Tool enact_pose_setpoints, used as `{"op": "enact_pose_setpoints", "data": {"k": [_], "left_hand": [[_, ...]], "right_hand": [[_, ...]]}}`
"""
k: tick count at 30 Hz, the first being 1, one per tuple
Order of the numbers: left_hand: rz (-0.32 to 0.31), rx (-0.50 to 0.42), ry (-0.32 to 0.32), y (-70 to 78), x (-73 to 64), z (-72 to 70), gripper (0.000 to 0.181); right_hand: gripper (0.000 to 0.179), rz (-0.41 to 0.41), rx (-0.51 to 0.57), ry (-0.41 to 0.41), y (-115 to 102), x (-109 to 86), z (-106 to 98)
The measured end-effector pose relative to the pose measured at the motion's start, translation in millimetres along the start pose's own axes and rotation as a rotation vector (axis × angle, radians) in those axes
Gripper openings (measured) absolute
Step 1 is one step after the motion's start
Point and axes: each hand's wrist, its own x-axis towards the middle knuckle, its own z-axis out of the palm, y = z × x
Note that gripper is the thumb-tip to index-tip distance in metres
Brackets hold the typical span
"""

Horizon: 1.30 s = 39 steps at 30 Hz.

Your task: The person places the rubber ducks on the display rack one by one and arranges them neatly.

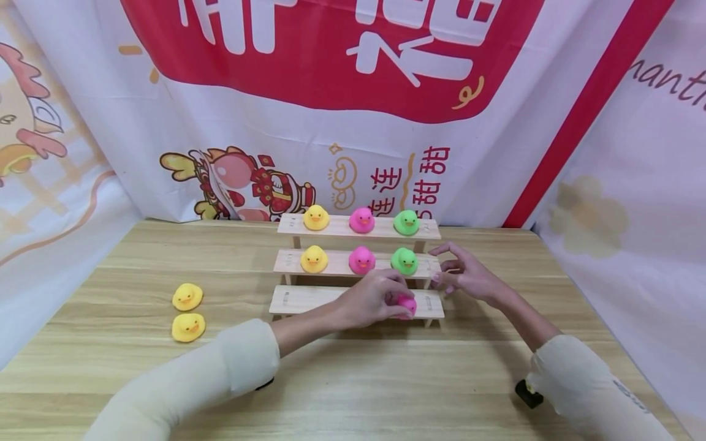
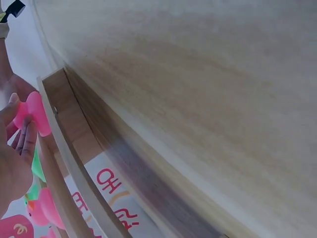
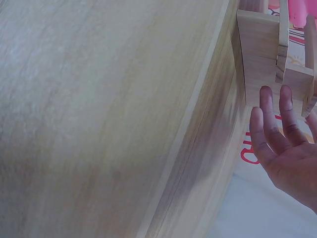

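My left hand [image 1: 372, 297] pinches a pink toy duck [image 1: 407, 306] at the right part of the bottom step of a three-tier wooden display stand [image 1: 309, 297]. In the left wrist view the same pink duck [image 2: 37, 114] shows between thumb and fingers, at the step's edge. Beside the stand's right end is my right hand [image 1: 466, 275], its fingers loosely extended and holding nothing. The right wrist view puts those fingertips [image 3: 266, 94] close to the stand's end; whether they touch it I cannot tell.
On both upper steps stand a yellow duck [image 1: 314, 260], a pink duck [image 1: 361, 260] and a green duck [image 1: 405, 261]. Two more yellow ducks [image 1: 187, 296] lie on the wooden table [image 1: 353, 392] to the left. Behind the stand hangs a printed cloth [image 1: 265, 110].
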Motion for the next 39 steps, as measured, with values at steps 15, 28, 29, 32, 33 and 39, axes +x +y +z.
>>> {"op": "enact_pose_setpoints", "data": {"k": [15, 28, 29, 32, 33, 39], "left_hand": [[-0.045, -0.008, -0.015, 1.8, 2.6, 0.5, 0.023], [-0.038, 0.007, -0.009, 1.9, 3.0, 2.4, 0.022], [-0.038, 0.011, -0.007, 1.9, 3.2, 2.7, 0.022], [-0.038, 0.021, 0.001, 1.8, 3.7, 3.3, 0.021], [-0.038, 0.022, 0.005, 1.9, 3.8, 3.5, 0.021], [-0.052, 0.017, 0.01, 2.3, 3.8, 4.0, 0.021]], "right_hand": [[0.051, 0.012, -0.003, -0.001, -1.1, 0.5, 1.0], [0.052, 0.013, -0.001, 0.004, -0.5, -0.7, 1.1], [0.052, 0.014, -0.001, 0.003, -0.4, -0.6, 1.0], [0.052, 0.018, -0.003, 0.004, -0.5, 0.0, 0.7], [0.052, 0.02, -0.005, 0.005, -0.5, 0.1, 0.5], [0.052, 0.02, -0.004, 0.004, -0.7, 0.4, 0.7]]}}
